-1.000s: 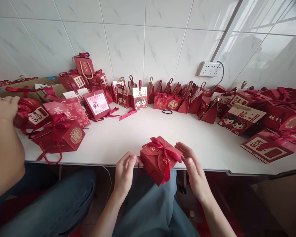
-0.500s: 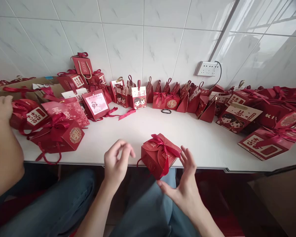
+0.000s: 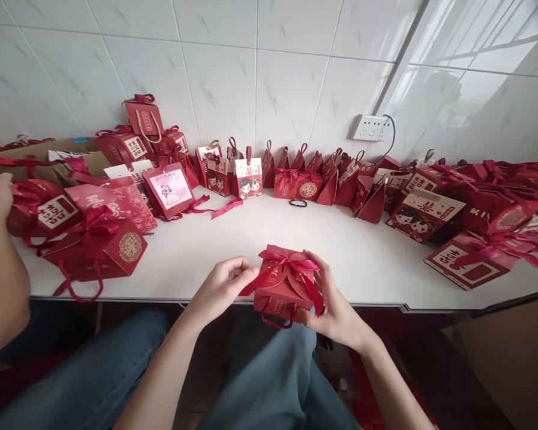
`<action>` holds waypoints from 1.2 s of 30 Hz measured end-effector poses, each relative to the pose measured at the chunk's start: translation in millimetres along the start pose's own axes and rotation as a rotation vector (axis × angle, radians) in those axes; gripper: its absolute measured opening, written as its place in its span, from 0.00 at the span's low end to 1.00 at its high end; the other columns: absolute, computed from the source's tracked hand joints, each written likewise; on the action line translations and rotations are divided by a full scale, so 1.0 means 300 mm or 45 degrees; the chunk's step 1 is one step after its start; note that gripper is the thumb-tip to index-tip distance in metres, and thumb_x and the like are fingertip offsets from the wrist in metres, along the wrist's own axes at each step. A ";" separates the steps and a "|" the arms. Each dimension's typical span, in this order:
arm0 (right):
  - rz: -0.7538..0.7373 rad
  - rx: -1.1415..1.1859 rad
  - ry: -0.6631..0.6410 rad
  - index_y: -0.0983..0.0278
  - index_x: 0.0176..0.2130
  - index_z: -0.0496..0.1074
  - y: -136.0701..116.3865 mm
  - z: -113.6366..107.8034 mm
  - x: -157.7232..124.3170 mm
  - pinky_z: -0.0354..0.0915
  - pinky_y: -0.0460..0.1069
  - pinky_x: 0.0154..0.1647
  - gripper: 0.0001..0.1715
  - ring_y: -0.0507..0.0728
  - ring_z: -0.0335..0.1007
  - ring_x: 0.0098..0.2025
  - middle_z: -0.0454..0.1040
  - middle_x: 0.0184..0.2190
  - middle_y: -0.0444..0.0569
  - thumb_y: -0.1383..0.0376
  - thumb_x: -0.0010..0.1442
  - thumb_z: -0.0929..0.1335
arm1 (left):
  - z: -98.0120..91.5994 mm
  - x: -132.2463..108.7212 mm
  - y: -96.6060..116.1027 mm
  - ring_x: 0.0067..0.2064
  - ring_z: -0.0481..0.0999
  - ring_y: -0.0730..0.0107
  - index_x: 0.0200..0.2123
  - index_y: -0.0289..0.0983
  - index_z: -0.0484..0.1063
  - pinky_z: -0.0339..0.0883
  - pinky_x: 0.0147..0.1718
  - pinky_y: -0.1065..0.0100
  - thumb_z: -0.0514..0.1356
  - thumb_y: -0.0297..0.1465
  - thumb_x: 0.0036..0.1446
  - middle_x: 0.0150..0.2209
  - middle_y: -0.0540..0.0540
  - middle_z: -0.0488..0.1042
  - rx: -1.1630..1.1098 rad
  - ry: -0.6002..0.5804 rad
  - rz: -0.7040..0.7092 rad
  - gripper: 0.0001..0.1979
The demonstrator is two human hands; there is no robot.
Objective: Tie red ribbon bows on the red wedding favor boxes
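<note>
Red box (image 3: 280, 291) between left grip (image 3: 224, 285), hold unclear, and right grip (image 3: 332, 306), clasping its side

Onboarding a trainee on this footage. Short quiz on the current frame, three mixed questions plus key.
1. True or false: the right hand is apart from the red box in the middle foreground.
2. What colour is the rope handle on that box's near side? A) white B) red C) black
3. Fill in: beyond the box, a black ring lies on the white ____.

Key: 1. False, the hand holds it. 2. B. 3. table.
</note>
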State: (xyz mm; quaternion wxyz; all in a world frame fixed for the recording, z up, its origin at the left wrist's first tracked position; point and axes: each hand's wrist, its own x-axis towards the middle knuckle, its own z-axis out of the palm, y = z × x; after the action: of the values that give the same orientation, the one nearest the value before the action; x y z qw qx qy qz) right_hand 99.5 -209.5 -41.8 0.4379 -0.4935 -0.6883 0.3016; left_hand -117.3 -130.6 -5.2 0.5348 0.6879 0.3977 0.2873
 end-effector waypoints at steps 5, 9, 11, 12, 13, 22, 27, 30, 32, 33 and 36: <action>-0.016 0.064 -0.114 0.58 0.64 0.38 0.001 -0.022 0.029 0.57 0.63 0.60 0.51 0.63 0.54 0.63 0.52 0.63 0.59 0.72 0.50 0.68 | 0.013 -0.065 0.023 0.23 0.64 0.75 0.30 0.37 0.67 0.59 0.23 0.74 0.57 0.40 0.56 0.22 0.52 0.67 0.003 0.055 0.013 0.12; -0.051 0.100 -0.145 0.57 0.64 0.39 0.016 -0.032 0.035 0.61 0.61 0.57 0.51 0.63 0.54 0.63 0.51 0.64 0.59 0.73 0.50 0.67 | 0.045 -0.116 0.034 0.26 0.70 0.72 0.37 0.39 0.71 0.64 0.26 0.74 0.57 0.37 0.57 0.26 0.50 0.72 0.115 0.066 0.115 0.09; -0.044 0.107 -0.155 0.56 0.64 0.38 0.023 -0.035 0.035 0.63 0.61 0.55 0.52 0.64 0.55 0.63 0.51 0.64 0.59 0.74 0.50 0.67 | 0.066 -0.139 0.041 0.28 0.72 0.71 0.37 0.41 0.73 0.65 0.28 0.74 0.56 0.37 0.58 0.27 0.50 0.74 0.176 0.026 0.136 0.09; -0.039 0.111 -0.159 0.55 0.64 0.37 0.026 -0.036 0.035 0.64 0.61 0.55 0.53 0.64 0.55 0.63 0.50 0.64 0.59 0.75 0.49 0.66 | 0.075 -0.149 0.045 0.29 0.73 0.71 0.36 0.41 0.74 0.66 0.29 0.74 0.56 0.36 0.59 0.28 0.50 0.75 0.192 -0.006 0.135 0.09; -0.034 0.116 -0.162 0.54 0.64 0.37 0.028 -0.037 0.035 0.64 0.61 0.55 0.53 0.64 0.55 0.63 0.48 0.65 0.58 0.75 0.49 0.66 | 0.082 -0.159 0.049 0.30 0.74 0.70 0.36 0.42 0.74 0.66 0.30 0.74 0.55 0.36 0.59 0.29 0.50 0.76 0.204 -0.050 0.128 0.09; -0.037 0.092 -0.184 0.55 0.65 0.39 0.029 -0.051 0.051 0.57 0.62 0.60 0.51 0.63 0.49 0.66 0.45 0.66 0.57 0.72 0.50 0.67 | -0.080 -0.188 0.114 0.37 0.78 0.59 0.42 0.44 0.78 0.69 0.40 0.65 0.60 0.42 0.55 0.34 0.43 0.80 0.264 -1.060 0.208 0.15; -0.043 0.123 -0.019 0.55 0.65 0.39 0.033 -0.047 0.008 0.53 0.65 0.62 0.55 0.65 0.43 0.67 0.44 0.67 0.57 0.50 0.51 0.72 | -0.087 -0.018 0.143 0.34 0.76 0.64 0.31 0.39 0.75 0.69 0.36 0.66 0.55 0.43 0.58 0.30 0.44 0.77 0.193 -0.072 0.344 0.15; 0.003 0.064 0.289 0.55 0.61 0.49 0.010 -0.028 -0.031 0.64 0.61 0.54 0.40 0.63 0.58 0.60 0.59 0.60 0.57 0.47 0.57 0.66 | -0.005 0.091 0.152 0.41 0.73 0.65 0.33 0.39 0.73 0.66 0.41 0.67 0.54 0.37 0.58 0.36 0.46 0.75 0.495 0.073 0.521 0.10; 0.030 -0.127 0.479 0.58 0.53 0.60 -0.019 -0.011 -0.044 0.69 0.56 0.44 0.24 0.60 0.69 0.48 0.69 0.47 0.54 0.53 0.60 0.66 | 0.040 0.136 0.157 0.41 0.72 0.65 0.32 0.39 0.73 0.65 0.41 0.66 0.53 0.36 0.59 0.35 0.46 0.74 0.650 -0.065 0.577 0.11; 0.028 -0.232 0.540 0.59 0.48 0.64 -0.037 -0.002 -0.046 0.70 0.53 0.39 0.17 0.57 0.70 0.41 0.71 0.40 0.51 0.57 0.60 0.66 | 0.055 0.151 0.159 0.40 0.71 0.64 0.31 0.39 0.73 0.64 0.40 0.66 0.52 0.36 0.60 0.33 0.46 0.73 0.719 -0.101 0.597 0.13; -0.080 -0.409 0.612 0.60 0.35 0.67 -0.083 0.020 -0.038 0.67 0.48 0.30 0.01 0.53 0.67 0.31 0.69 0.28 0.45 0.66 0.60 0.65 | 0.071 0.172 0.162 0.38 0.70 0.63 0.24 0.38 0.70 0.63 0.39 0.65 0.49 0.37 0.62 0.27 0.47 0.70 0.862 -0.083 0.628 0.17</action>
State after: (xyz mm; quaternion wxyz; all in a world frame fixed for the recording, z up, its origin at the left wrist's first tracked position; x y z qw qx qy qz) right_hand 85.3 -228.3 -26.8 0.5138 -0.5923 -0.6186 0.0497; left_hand -61.6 -102.8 34.5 0.2061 0.9082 0.2760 0.2379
